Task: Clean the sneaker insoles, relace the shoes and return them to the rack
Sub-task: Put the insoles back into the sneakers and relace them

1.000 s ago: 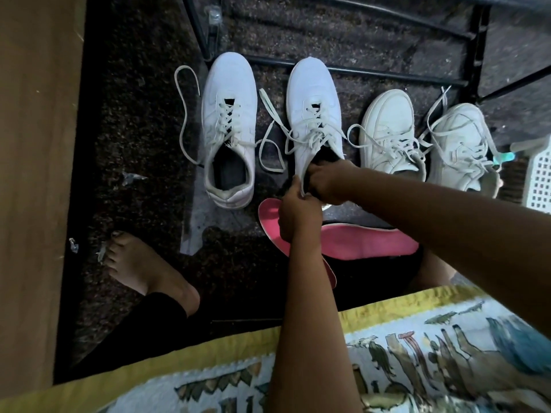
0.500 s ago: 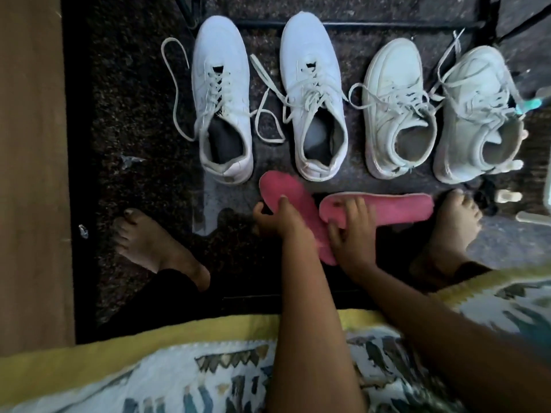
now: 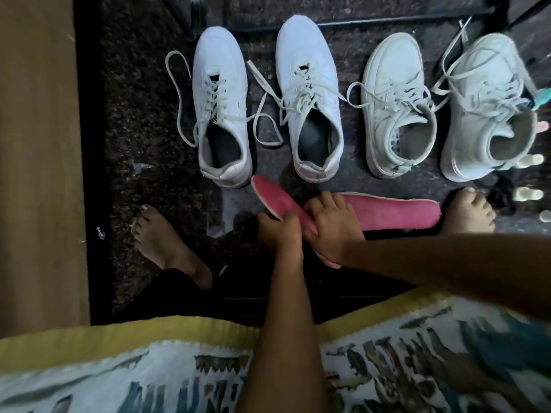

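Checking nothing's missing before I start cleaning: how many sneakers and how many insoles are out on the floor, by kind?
White sneakers: 4
Pink insoles: 2
Total: 6

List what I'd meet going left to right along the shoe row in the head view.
Wooden panel → white sneaker with the trailing lace → second white sneaker → off-white sneaker → last off-white sneaker.
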A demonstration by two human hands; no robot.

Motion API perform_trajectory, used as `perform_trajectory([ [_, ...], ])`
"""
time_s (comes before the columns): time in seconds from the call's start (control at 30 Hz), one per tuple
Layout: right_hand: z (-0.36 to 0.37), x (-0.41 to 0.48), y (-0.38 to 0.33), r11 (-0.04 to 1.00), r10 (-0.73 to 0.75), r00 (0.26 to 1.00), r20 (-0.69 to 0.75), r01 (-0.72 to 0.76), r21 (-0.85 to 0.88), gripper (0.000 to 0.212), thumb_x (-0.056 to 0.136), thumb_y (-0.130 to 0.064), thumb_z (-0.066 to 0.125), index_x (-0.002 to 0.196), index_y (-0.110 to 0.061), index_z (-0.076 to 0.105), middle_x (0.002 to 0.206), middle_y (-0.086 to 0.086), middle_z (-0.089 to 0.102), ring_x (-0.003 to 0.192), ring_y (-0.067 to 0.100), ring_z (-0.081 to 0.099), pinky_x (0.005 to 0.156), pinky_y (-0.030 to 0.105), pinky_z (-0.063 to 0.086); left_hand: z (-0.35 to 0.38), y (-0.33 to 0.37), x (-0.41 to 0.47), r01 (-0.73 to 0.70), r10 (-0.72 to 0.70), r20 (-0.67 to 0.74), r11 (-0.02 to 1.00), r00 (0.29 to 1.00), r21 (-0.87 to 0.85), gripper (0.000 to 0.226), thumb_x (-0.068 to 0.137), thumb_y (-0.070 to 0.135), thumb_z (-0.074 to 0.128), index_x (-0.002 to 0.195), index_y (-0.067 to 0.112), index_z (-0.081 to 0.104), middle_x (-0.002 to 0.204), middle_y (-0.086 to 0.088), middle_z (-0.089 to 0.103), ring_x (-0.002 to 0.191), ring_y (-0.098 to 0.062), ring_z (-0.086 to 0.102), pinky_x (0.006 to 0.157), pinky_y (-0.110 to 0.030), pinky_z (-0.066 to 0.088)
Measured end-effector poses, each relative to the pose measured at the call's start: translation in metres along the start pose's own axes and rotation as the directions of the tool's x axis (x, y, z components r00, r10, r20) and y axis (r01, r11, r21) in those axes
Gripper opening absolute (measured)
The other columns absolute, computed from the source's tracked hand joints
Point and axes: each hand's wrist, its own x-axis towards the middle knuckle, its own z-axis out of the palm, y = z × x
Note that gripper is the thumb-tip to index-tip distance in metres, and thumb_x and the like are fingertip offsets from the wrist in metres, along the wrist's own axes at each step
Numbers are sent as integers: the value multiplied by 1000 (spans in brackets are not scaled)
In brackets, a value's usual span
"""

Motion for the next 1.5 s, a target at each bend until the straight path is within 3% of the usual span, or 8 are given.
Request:
perform_trajectory([
  [0.17, -75, -29, 7, 974, -149, 965, 216, 105, 201, 93, 62, -72, 53, 138, -22, 33, 132, 3, 40, 125, 21, 36, 105, 36, 33, -35, 34, -13, -248, 238, 77, 951, 968, 184, 74, 35, 48, 49, 103, 22, 62, 96, -11, 70, 85, -31, 69, 74, -50, 57],
  [0.4, -93, -33, 41, 648, -130, 929, -346, 344, 680, 90, 66, -47, 74, 141, -29, 27, 139, -4, 40, 128, 5, 41, 109, 27, 34, 1, 137, -89, -601, 563, 278, 796, 778, 72, 53, 56, 38, 59, 105, 19, 59, 91, -6, 71, 80, -24, 70, 73, -41, 58],
  [0.53, -111, -40, 73, 717, 60, 853, -518, 324, 617, 69, 70, -40, 68, 133, -26, 43, 126, 4, 51, 121, 11, 47, 105, 24, 33, 56, 147, -101, -338, 337, 594, 934, 731, -114, 50, 75, 40, 71, 108, 7, 54, 84, -12, 64, 62, -19, 64, 56, -29, 51],
  [0.63, -123, -55, 92, 745, 87, 861, -500, 277, 606, 55, 73, -45, 64, 123, -23, 58, 114, 3, 56, 110, 8, 52, 98, 16, 36, 77, 125, -90, 48, 210, 839, 962, 503, -269, 114, 45, 66, 80, 131, -1, 47, 124, -26, 57, 104, -33, 61, 85, -45, 56],
  [0.73, -122, -76, 110, 703, 99, 921, -376, 203, 681, 49, 66, -60, 68, 108, -35, 69, 109, -4, 59, 106, 7, 57, 94, 17, 43, 96, 88, -95, 267, 194, 906, 914, 376, -306, 111, 30, 67, 83, 120, 8, 56, 109, -13, 66, 91, -24, 64, 82, -41, 54],
  [0.93, -106, -93, 126, 831, 179, 925, -336, 41, 555, 17, 64, -55, 62, 78, -47, 69, 82, -8, 58, 85, 1, 63, 70, 11, 48, 127, 53, -122, 373, 21, 879, 900, 476, -224, 80, 19, 66, 83, 79, 15, 66, 70, -2, 67, 57, -15, 66, 55, -26, 56],
  [1.23, -129, -95, 128, 915, 271, 913, -304, -147, 375, 20, 64, -46, 63, 69, -28, 72, 66, -7, 55, 71, 7, 57, 60, 17, 40, 132, 45, -92, -122, 155, 415, 987, 896, -105, 52, 75, 68, 48, 61, 18, 56, 63, -3, 60, 57, -22, 54, 59, -34, 46],
  [1.5, -147, -54, 145, 941, 315, 944, -98, -297, 160, 30, 77, -35, 60, 69, -7, 68, 68, 16, 63, 67, 27, 62, 67, 42, 49, 132, 53, -64, -513, 486, 340, 858, 805, -10, 41, 82, 41, 45, 119, 25, 39, 84, -15, 69, 75, -37, 66, 69, -52, 54],
])
